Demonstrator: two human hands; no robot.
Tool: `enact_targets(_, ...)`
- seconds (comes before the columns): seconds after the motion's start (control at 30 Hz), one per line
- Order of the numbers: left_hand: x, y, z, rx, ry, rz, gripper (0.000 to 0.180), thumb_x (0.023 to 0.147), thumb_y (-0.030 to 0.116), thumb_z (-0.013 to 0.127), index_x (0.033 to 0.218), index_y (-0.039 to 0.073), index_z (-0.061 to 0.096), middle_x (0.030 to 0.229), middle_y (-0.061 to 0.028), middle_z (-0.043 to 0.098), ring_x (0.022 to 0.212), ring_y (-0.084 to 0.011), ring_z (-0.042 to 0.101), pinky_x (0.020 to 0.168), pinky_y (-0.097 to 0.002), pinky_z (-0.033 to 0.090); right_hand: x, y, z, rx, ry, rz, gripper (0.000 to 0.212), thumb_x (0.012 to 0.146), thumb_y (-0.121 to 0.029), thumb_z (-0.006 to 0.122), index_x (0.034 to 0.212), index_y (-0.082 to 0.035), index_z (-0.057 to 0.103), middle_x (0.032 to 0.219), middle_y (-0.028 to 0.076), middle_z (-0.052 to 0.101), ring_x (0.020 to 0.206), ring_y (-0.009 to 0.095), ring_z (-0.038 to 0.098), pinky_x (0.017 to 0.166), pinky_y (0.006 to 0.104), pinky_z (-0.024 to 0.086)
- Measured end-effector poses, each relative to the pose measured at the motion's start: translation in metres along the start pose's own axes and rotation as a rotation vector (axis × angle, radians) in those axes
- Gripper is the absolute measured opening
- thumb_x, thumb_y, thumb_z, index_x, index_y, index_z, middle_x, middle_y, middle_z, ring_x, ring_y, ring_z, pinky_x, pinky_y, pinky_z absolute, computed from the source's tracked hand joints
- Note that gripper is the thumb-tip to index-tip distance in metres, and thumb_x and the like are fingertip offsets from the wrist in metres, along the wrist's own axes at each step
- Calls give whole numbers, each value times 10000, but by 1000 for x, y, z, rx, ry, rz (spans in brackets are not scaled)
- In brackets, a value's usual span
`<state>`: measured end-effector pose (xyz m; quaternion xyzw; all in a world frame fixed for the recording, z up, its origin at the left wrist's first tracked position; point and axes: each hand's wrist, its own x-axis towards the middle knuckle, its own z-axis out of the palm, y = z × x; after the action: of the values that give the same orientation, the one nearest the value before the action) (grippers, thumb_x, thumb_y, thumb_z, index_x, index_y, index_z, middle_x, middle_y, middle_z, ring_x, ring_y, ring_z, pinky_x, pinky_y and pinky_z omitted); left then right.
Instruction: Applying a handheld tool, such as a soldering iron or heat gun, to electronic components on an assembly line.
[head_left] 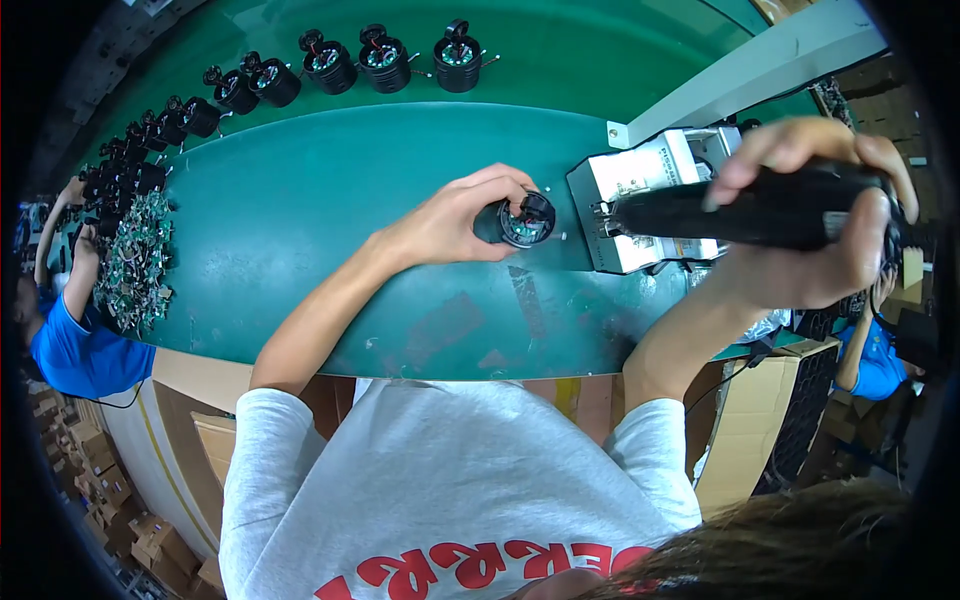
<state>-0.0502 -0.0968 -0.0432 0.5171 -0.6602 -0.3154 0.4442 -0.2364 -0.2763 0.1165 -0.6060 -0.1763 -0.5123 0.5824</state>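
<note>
My left hand (450,215) is wrapped round a round black housing (527,220) standing on the green table. A circuit board shows inside its open top, and a short white-ended lead sticks out to the right. My right hand (800,275) grips a black electric screwdriver (740,208), held level with its tip pointing left. That tip is at the front of a light-grey screw feeder (612,172), to the right of the housing. The screwdriver's body covers part of the feeder.
Similar black housings (385,60) line the far side and curve down the left, beside a heap of circuit boards (137,262). A grey metal beam (750,75) slants above the feeder. People in blue shirts work at far left (85,325) and far right (872,360).
</note>
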Motion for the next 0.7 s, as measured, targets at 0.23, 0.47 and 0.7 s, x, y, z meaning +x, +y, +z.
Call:
enact_targets(0.23,0,3,34,289,345,-106,407,706,66,830,969,103,522,1201,-87,508,861,-240,584,750,-348,500,1,-4,-13,-283,190,179,370,1022,-319,348,1230,-61,513,840,182,609,557,271,630,396,284,475)
enact_targets(0.47,3,11,44,272,376,-259,406,706,58,835,981,63,537,1154,-102,490,940,-231,542,782,-320,483,2,11,-1,69,-15,24,403,1022,-350,338,1251,-71,516,855,190,616,573,276,645,403,291,484)
enact_targets(0.7,2,10,44,265,400,-238,403,712,65,835,976,75,532,1155,-90,476,886,-212,544,736,-315,478,0,27,9,94,-25,24,401,1020,-350,332,1252,-79,514,860,191,620,583,282,655,418,296,500)
